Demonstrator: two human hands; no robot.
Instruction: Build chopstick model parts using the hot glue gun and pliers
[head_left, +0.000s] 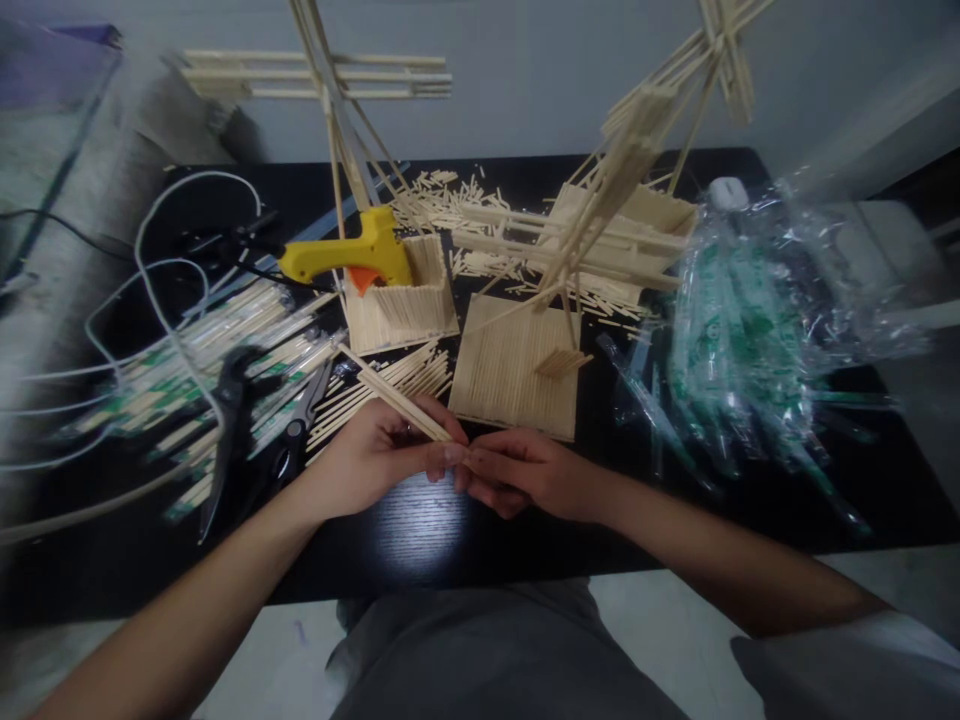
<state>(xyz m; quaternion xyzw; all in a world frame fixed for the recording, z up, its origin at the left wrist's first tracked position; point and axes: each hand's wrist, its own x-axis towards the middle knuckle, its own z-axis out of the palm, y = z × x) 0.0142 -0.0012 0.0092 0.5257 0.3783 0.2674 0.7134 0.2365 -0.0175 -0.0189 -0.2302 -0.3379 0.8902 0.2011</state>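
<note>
A few wooden chopsticks (401,400) lie side by side in my left hand (379,450), which is closed around their near end. They slant away to the upper left. My right hand (525,468) meets it at that end, thumb and fingers pinched together at the tips of the sticks. What the right fingertips grip is partly hidden. Just beyond my hands sits a flat square panel of sticks (502,370), with a small slanted bundle of short sticks (562,362) on it. Loose chopsticks (397,385) are spread on the black table behind my left hand.
A yellow glue gun (345,255) rests on a stick-built box (431,265). Scissors (296,430), black-handled pliers or cutters (229,420) and wrapped chopsticks (202,350) lie left, beside a white cable (157,290). Plastic wrappers (739,330) pile up right. Tall stick windmill-like structures (615,200) stand behind.
</note>
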